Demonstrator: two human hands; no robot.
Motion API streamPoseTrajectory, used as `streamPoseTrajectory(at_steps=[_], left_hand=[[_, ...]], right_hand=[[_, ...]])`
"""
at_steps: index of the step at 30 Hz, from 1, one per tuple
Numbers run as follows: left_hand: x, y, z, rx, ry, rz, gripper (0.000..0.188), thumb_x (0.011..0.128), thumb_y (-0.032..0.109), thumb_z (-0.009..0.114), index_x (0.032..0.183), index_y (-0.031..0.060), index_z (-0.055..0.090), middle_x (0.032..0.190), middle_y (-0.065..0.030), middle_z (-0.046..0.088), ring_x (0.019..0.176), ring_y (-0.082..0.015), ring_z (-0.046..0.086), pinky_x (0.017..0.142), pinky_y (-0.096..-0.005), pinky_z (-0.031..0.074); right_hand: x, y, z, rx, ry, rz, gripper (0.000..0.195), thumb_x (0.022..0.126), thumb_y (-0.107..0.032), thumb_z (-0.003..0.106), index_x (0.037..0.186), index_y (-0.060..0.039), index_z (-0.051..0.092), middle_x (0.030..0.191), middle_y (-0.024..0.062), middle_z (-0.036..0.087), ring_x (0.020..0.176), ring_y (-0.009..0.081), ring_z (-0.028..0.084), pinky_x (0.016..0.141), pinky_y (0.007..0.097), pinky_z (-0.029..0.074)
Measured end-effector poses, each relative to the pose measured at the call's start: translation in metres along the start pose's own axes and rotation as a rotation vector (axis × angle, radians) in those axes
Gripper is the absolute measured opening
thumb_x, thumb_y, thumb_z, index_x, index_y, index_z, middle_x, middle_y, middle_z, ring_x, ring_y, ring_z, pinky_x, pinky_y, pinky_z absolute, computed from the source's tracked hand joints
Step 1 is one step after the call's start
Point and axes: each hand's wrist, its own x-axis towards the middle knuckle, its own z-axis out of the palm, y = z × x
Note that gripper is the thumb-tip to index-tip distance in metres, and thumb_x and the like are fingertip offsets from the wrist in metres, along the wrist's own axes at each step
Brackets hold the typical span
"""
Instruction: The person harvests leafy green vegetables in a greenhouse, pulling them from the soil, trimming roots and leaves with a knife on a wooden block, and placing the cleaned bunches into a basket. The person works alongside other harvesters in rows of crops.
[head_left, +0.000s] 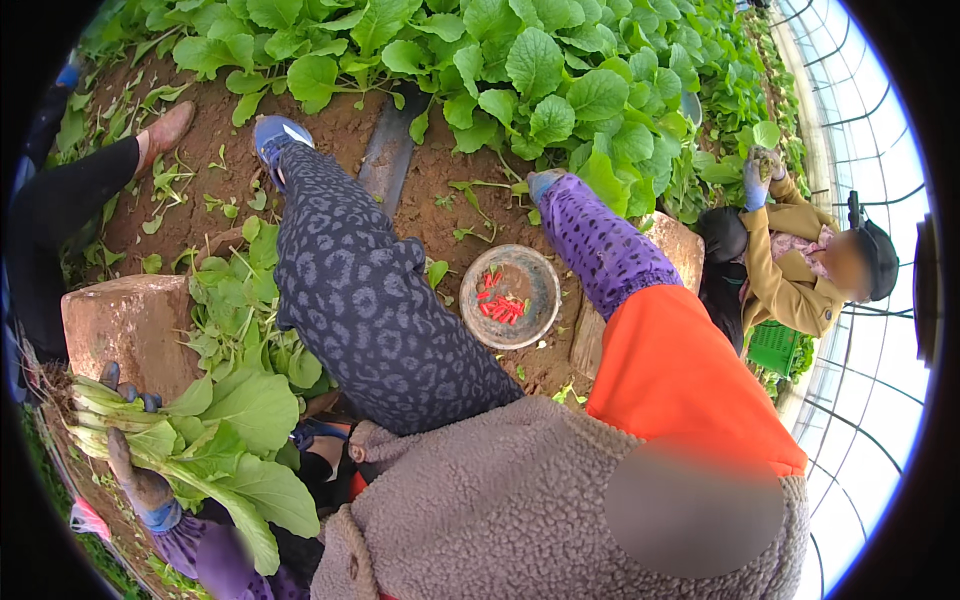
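My left hand (131, 472), in a dirty work glove, grips a bunch of leafy greens (232, 442) at the pale stems. Their soil-covered roots (49, 394) point left and the broad leaves hang to the right. My right arm, in a spotted purple oversleeve (604, 236), reaches into the standing leafy plants (555, 90). Only part of my gloved right hand (545, 184) shows at the leaf edge; its fingers are hidden. On the soil between my leg and right arm sits a round, muddy basin (551, 289) with several short red pieces (504, 309) in it.
Picked greens (251, 300) lie beside my leg (375, 292) near a weathered block (127, 322). At left is another person's leg (67, 202). A co-worker (795, 255) at right holds greens near a green crate (772, 346). A dark strip (388, 157) crosses the soil.
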Motion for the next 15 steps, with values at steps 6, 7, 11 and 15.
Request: streamPoseTrajectory(at_steps=[6, 7, 11, 15], left_hand=[[-0.011, -0.002, -0.004, -0.001, -0.051, 0.016, 0.063, 0.085, 0.027, 0.050, 0.135, -0.0031, 0.026, 0.122, -0.0134, 0.048, 0.107, -0.0228, 0.051, 0.096, -0.0381, 0.038], [-0.015, -0.001, -0.005, -0.032, -0.121, 0.008, 0.064, 0.084, 0.027, 0.051, 0.135, -0.0030, 0.026, 0.123, -0.0139, 0.047, 0.108, -0.0235, 0.050, 0.097, -0.0391, 0.037], [-0.025, 0.008, 0.002, -0.016, -0.119, 0.016, 0.064, 0.081, 0.025, 0.055, 0.133, -0.0021, 0.029, 0.122, -0.0152, 0.048, 0.107, -0.0259, 0.052, 0.095, -0.0403, 0.040], [-0.042, 0.019, 0.038, -0.088, -0.163, 0.069, 0.066, 0.074, 0.021, 0.061, 0.129, -0.0018, 0.034, 0.118, -0.0151, 0.050, 0.102, -0.0256, 0.055, 0.087, -0.0387, 0.048]], right_hand=[[-0.024, -0.009, -0.025, -0.322, -0.026, -0.387, 0.041, 0.079, -0.036, 0.062, 0.109, -0.0094, 0.059, 0.104, 0.0047, 0.063, 0.103, 0.0205, 0.055, 0.088, 0.0326, 0.042], [-0.031, -0.012, -0.035, -0.422, -0.027, -0.491, 0.042, 0.078, -0.037, 0.064, 0.109, -0.0096, 0.059, 0.103, 0.0042, 0.063, 0.102, 0.0195, 0.055, 0.087, 0.0323, 0.042], [-0.061, -0.044, -0.096, -0.021, -0.304, -0.822, 0.042, 0.076, -0.034, 0.067, 0.107, -0.0078, 0.060, 0.100, 0.0024, 0.063, 0.095, 0.0162, 0.056, 0.083, 0.0300, 0.043], [-0.121, -0.097, -0.164, 0.581, -0.657, -1.203, 0.041, 0.077, -0.029, 0.070, 0.106, -0.0019, 0.058, 0.095, 0.0040, 0.062, 0.088, 0.0124, 0.054, 0.081, 0.0263, 0.042]])
